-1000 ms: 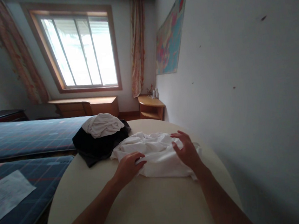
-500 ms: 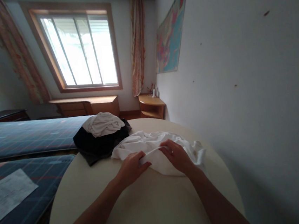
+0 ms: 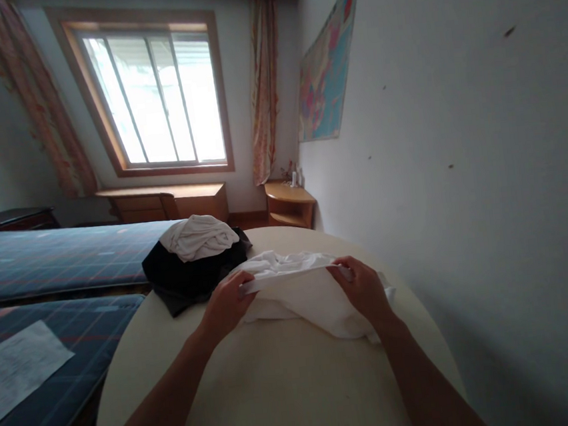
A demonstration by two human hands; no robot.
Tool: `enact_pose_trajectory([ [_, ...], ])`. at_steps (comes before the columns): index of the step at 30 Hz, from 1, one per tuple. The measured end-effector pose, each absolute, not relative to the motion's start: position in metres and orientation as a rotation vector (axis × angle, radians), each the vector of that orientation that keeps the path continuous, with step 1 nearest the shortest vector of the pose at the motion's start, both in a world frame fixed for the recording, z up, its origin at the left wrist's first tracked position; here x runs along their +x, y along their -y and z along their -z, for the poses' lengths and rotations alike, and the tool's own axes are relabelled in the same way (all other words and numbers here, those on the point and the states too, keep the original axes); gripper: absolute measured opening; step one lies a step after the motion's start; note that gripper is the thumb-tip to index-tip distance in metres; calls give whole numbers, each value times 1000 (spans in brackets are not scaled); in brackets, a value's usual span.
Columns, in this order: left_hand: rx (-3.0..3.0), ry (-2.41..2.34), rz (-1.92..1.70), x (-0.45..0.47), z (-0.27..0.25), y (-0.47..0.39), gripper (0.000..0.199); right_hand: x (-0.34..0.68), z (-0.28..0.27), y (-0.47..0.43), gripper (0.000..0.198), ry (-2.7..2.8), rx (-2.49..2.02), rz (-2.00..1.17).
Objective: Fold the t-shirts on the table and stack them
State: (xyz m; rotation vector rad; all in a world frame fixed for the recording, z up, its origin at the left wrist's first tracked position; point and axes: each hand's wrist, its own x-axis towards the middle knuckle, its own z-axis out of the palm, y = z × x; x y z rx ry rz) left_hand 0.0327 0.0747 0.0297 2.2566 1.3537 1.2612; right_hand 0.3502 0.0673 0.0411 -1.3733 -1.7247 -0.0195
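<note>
A white garment (image 3: 297, 299), its exact kind unclear, lies rumpled on the round cream table (image 3: 291, 386). My left hand (image 3: 228, 303) pinches one end of its edge between thumb and fingers. Farther along the same edge, my right hand (image 3: 362, 287) grips it too, and the cloth is pulled taut and slightly raised between both hands. Behind the left hand sits a heap of clothes: a black garment (image 3: 182, 279) underneath and a crumpled off-white cloth (image 3: 200, 237) on top. Folds hide some fingertips.
Beds with blue plaid mattresses (image 3: 67, 257) stand to the left, one bearing a printed paper sheet (image 3: 20, 369). A white wall (image 3: 491, 233) runs close along the right. Beyond the table are a wooden corner shelf (image 3: 289, 194) and a wooden desk (image 3: 196, 193) below the window.
My hands have moved apart, the left one leftward and the right one rightward. The white cloth's edge between them is now stretched longer and straighter.
</note>
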Motion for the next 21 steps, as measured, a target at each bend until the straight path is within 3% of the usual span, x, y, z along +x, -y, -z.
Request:
enact_pose_trajectory([
  [5,1969,-1422,-1296,2,-30,-93,19,350,-43,-61,38,2088,-1494,-114],
  [10,2021,-1725,-1234,-28,-19,-108,21,358,-37,-65,14,2362,-1440,-170],
  [15,2142,-1761,-1146,-37,-16,-112,28,372,-22,-75,23,2321,-1541,-222],
  [21,2269,-1602,-917,-57,-26,-111,26,384,-44,-69,17,2306,-1410,-80],
])
